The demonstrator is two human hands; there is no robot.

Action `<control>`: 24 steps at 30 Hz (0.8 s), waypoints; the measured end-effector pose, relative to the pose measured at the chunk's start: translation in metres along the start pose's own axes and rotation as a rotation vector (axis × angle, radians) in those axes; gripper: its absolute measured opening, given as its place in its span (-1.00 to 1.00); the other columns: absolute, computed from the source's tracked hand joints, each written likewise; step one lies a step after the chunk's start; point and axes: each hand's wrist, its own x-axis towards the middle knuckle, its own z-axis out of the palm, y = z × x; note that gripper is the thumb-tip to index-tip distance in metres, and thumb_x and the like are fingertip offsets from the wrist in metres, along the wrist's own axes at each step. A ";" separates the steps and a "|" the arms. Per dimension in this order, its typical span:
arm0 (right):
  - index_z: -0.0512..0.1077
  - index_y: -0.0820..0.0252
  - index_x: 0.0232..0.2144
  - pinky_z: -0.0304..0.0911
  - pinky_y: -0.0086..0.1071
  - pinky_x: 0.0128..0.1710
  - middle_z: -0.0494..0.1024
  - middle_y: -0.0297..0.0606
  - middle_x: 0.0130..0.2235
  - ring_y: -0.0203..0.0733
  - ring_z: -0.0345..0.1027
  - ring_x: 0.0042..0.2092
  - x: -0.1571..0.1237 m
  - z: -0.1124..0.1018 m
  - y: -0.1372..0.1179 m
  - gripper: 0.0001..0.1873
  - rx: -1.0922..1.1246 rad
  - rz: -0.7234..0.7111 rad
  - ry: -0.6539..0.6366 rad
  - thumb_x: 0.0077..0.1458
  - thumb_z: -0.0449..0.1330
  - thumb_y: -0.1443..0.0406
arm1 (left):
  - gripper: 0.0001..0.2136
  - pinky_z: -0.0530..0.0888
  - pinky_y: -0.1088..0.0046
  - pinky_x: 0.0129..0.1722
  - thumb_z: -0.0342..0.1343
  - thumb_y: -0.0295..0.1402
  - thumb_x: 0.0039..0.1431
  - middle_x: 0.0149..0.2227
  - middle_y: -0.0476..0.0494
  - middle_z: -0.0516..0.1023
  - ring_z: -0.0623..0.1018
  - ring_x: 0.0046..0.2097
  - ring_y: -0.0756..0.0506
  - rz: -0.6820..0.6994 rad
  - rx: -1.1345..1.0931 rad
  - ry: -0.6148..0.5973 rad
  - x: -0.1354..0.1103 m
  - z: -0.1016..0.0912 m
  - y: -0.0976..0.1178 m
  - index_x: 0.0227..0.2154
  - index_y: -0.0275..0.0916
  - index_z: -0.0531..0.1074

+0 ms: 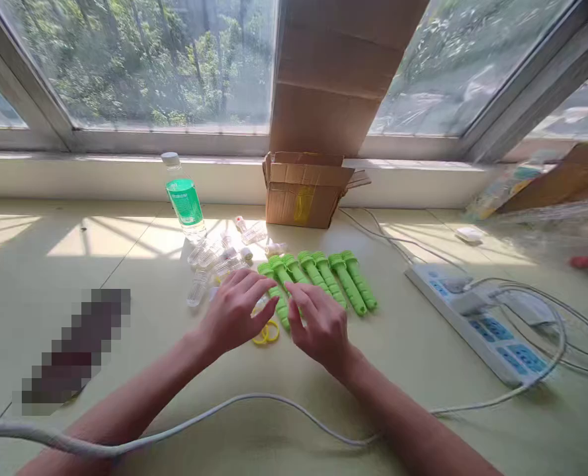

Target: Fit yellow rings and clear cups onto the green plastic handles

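Note:
Several green ribbed plastic handles (333, 277) lie side by side in a row on the pale yellow table (413, 344). My left hand (234, 312) hovers over the left end of the row with its fingers spread, and it holds nothing. My right hand (318, 324) reaches in beside it, fingers stretched out and touching one of the leftmost green handles (280, 305). Yellow rings (266, 332) lie just below my left fingers. Several clear plastic caps (209, 264) are scattered behind the hands.
A water bottle with a green label (183, 198) stands behind the caps. A small open cardboard box (301, 192) sits by the window sill. A white power strip (482, 317) with cables lies at right. A white cable (254, 400) crosses over my forearms.

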 end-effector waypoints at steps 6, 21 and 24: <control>0.30 0.21 0.04 0.33 -0.31 -0.26 0.52 -0.13 -0.21 -0.12 0.41 -0.22 0.006 -0.013 0.017 -0.53 -0.065 -0.040 0.044 0.04 0.12 0.47 | -0.87 0.43 0.26 -0.16 0.07 -0.41 0.15 -0.28 -0.13 0.53 0.46 -0.19 -0.13 0.040 0.046 -0.016 -0.004 0.014 0.000 -0.22 -0.26 0.39; 0.23 0.20 0.11 0.21 -0.07 -0.01 0.33 0.00 0.03 0.07 0.25 0.03 -0.028 -0.014 0.081 -0.49 -0.344 0.157 0.046 0.07 0.11 0.36 | -0.85 0.35 0.16 0.03 0.07 -0.40 0.15 -0.21 -0.20 0.52 0.46 -0.12 -0.14 0.058 0.189 -0.043 -0.027 0.017 -0.011 -0.21 -0.28 0.39; 0.26 0.24 0.09 0.20 -0.09 0.00 0.36 0.00 0.00 0.06 0.25 0.00 -0.032 -0.020 0.086 -0.51 -0.373 0.192 0.000 0.07 0.11 0.35 | -0.84 0.35 0.15 0.02 0.06 -0.38 0.16 -0.20 -0.20 0.51 0.45 -0.12 -0.15 0.033 0.211 -0.055 -0.027 0.016 -0.012 -0.20 -0.27 0.39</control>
